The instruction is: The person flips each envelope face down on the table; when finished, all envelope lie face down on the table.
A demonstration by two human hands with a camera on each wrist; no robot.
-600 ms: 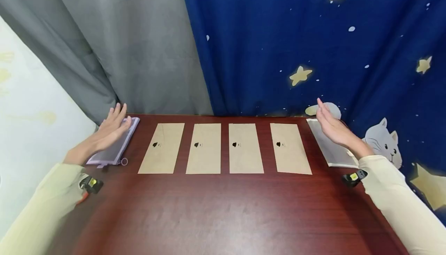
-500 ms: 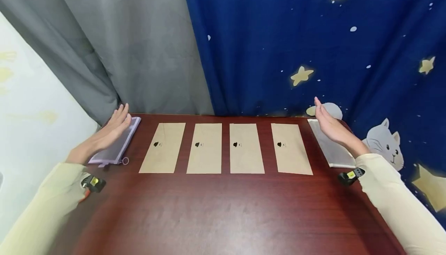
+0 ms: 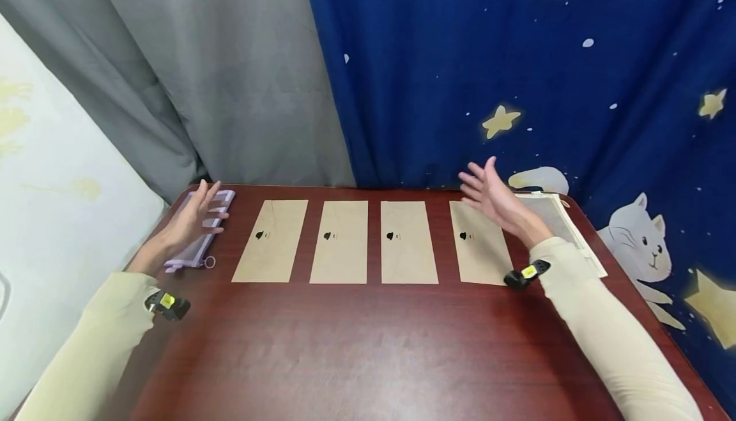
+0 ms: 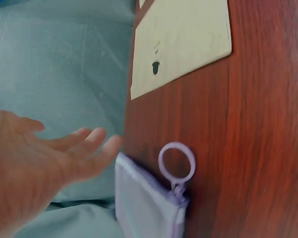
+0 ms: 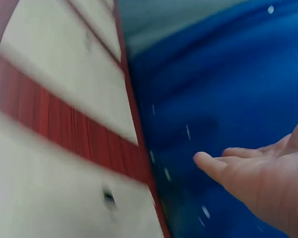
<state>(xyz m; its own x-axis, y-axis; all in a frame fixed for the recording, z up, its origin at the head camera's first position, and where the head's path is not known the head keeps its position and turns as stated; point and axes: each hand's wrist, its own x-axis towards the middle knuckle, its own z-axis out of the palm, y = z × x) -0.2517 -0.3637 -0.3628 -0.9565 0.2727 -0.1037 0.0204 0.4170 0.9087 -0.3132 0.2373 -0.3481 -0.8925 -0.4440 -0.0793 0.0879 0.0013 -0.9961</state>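
Note:
My left hand (image 3: 192, 220) is held over a lavender zipper pouch (image 3: 192, 255) at the table's left, fingers spread and nothing in it. In the left wrist view the pouch's round pull ring (image 4: 176, 162) shows beyond the fingertips. My right hand (image 3: 497, 200) hovers with loose, spread fingers, overlapping the top of the rightmost tan paper rectangle (image 3: 483, 258), and holds nothing. Several such rectangles, among them the leftmost one (image 3: 270, 248), lie in a row, each printed with a small black hat. Partly behind my right arm lies a grey mesh pouch (image 3: 552, 211) with a white edge.
The dark red wooden table (image 3: 345, 344) reaches back to a grey curtain (image 3: 259, 89) and a blue star-patterned curtain (image 3: 431, 89). A white wall panel (image 3: 57, 172) borders the left side.
My right hand has swung left from over the grey mesh pouch to the rightmost paper rectangle, its palm turning upward. My left hand has turned and spread its fingers above the lavender pouch.

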